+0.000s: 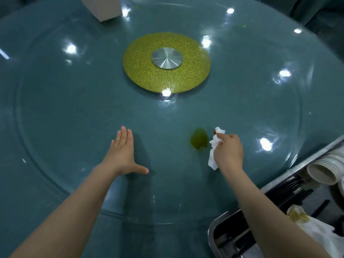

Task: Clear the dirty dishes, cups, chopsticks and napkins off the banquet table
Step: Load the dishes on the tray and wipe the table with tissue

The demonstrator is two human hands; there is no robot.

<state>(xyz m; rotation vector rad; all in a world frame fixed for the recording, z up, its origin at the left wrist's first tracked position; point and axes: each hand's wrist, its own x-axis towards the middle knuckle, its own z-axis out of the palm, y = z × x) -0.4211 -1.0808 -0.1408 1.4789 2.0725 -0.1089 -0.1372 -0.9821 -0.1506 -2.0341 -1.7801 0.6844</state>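
Observation:
My right hand (228, 151) grips a crumpled white napkin (216, 144) with a brown stain at its top, just right of a green spill (199, 139) on the teal glass table (74, 112). My left hand (123, 151) lies flat on the glass with its fingers straight and thumb spread, to the left of the spill. A metal tub (279, 183) at the lower right holds stacked white cups (323, 170), black chopsticks (290, 190) and a soiled napkin (305, 220).
A yellow glitter disc (145, 71) with a silver hub (167, 58) sits at the table's centre. A white box (102, 7) stands at the far left edge. Small green specks lie at the far side of the table.

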